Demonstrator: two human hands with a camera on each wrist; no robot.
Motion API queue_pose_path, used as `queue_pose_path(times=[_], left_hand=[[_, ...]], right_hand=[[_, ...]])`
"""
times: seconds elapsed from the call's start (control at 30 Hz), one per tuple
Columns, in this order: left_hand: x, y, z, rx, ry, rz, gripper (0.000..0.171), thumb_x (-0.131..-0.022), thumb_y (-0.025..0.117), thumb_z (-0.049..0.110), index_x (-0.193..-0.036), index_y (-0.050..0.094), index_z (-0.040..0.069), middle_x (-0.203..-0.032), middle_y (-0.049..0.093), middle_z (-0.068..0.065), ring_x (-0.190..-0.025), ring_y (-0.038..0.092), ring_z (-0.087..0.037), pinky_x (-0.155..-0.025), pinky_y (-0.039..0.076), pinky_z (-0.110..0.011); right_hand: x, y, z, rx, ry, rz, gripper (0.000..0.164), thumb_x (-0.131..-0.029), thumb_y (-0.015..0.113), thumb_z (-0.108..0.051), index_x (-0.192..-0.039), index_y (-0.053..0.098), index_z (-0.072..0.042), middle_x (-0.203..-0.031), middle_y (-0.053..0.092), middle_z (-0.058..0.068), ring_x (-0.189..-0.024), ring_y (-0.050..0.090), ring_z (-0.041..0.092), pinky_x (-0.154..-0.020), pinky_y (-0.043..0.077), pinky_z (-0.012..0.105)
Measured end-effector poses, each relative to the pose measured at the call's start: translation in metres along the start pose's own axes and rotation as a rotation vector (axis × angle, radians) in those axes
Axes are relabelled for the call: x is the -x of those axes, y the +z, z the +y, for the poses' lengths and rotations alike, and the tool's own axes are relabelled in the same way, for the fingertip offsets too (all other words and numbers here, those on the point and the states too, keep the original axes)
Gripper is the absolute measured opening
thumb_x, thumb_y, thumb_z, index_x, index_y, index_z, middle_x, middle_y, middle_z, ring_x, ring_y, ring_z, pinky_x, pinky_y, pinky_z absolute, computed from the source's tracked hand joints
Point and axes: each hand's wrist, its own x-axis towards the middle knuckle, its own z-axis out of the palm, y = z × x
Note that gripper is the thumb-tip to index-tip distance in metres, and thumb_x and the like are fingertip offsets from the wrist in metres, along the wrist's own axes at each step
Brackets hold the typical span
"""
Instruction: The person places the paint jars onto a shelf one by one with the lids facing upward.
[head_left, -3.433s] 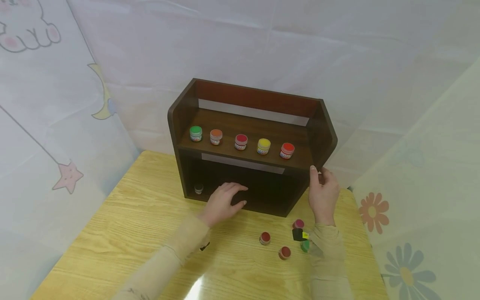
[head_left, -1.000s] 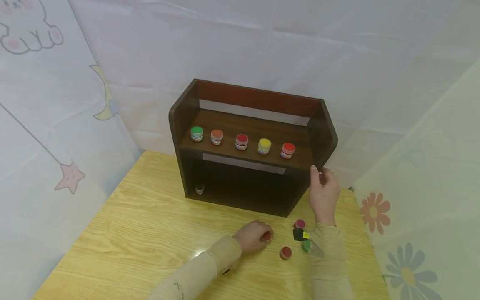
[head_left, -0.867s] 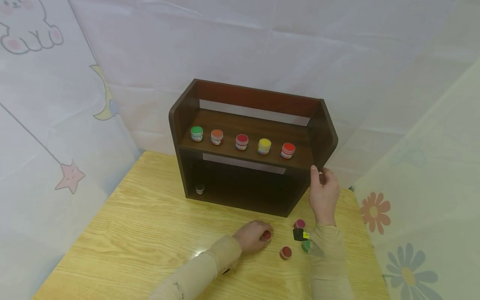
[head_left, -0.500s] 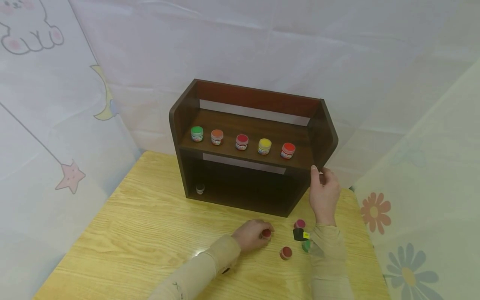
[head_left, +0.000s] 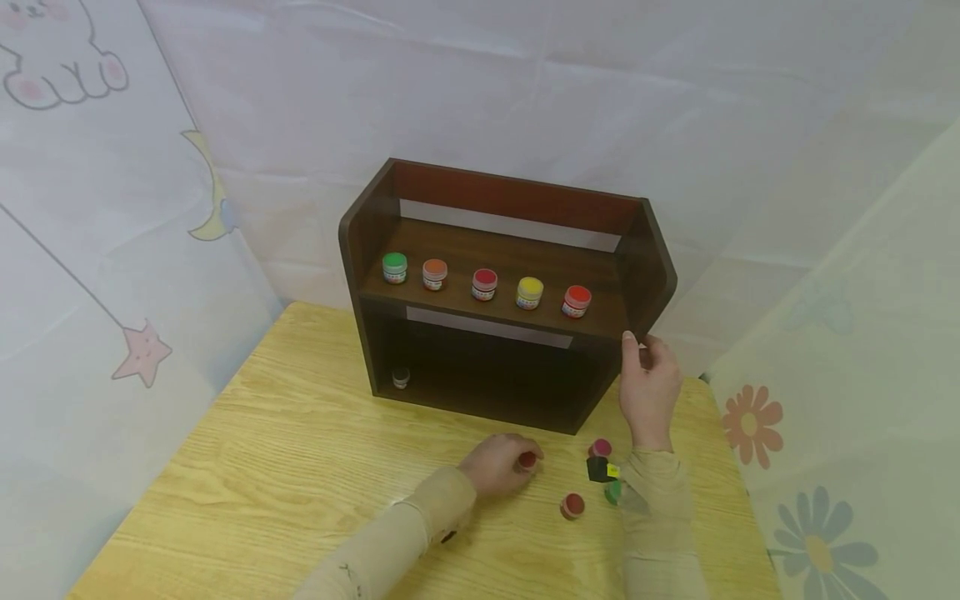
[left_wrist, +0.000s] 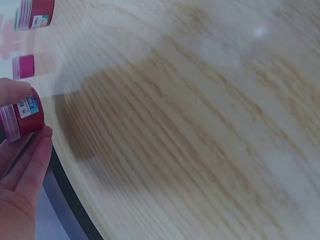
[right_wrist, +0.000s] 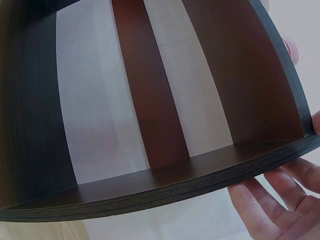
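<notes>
My left hand (head_left: 495,467) pinches a small dark red paint jar (left_wrist: 31,111) between thumb and fingers, just over the table in front of the shelf. In the left wrist view the jar is tipped on its side, its label showing. My right hand (head_left: 649,390) grips the right side panel of the dark brown two-tier shelf (head_left: 495,321); the right wrist view has the fingers (right_wrist: 270,205) against the panel's outer face. Loose on the table lie another dark red jar (head_left: 572,506), a magenta-lidded jar (head_left: 601,449) and a green jar (head_left: 613,492), partly hidden by the right wrist.
Along the upper tier stand jars with green (head_left: 394,267), orange (head_left: 434,273), crimson (head_left: 484,283), yellow (head_left: 529,292) and red (head_left: 577,300) lids. One dark-lidded jar (head_left: 401,379) sits at the lower tier's left end. Printed cloth (head_left: 750,167) surrounds the wooden table (head_left: 247,467).
My left hand has gone from the front of the lower tier to the dark red jar, gripped it and shifted it slightly toward the shelf. The right hand stays on the panel.
</notes>
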Motion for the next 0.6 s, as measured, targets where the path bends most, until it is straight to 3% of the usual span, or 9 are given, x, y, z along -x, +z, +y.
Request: queue_pose_path(times=[0.37, 0.6], left_hand=[[0.001, -0.012, -0.007, 0.010, -0.063, 0.036, 0.028, -0.092, 0.074, 0.022, -0.119, 0.073, 0.020, -0.103, 0.071, 0.009, -0.084, 0.060, 0.000, -0.074, 0.050, -0.019], [0.003, -0.014, -0.023, -0.015, -0.047, 0.090, 0.025, -0.088, 0.077, 0.020, -0.112, 0.074, 0.021, -0.102, 0.071, 0.010, -0.082, 0.060, 0.001, -0.070, 0.049, -0.017]], right_hand=[[0.000, -0.001, -0.001, 0.005, 0.015, -0.004, 0.045, -0.104, 0.058, -0.034, -0.112, 0.069, 0.009, -0.091, 0.063, 0.023, -0.083, 0.055, 0.030, -0.075, 0.041, 0.039], [0.001, -0.001, -0.003, 0.007, 0.026, -0.014, 0.046, -0.104, 0.057, -0.034, -0.113, 0.069, 0.009, -0.092, 0.063, 0.023, -0.084, 0.055, 0.029, -0.075, 0.041, 0.039]])
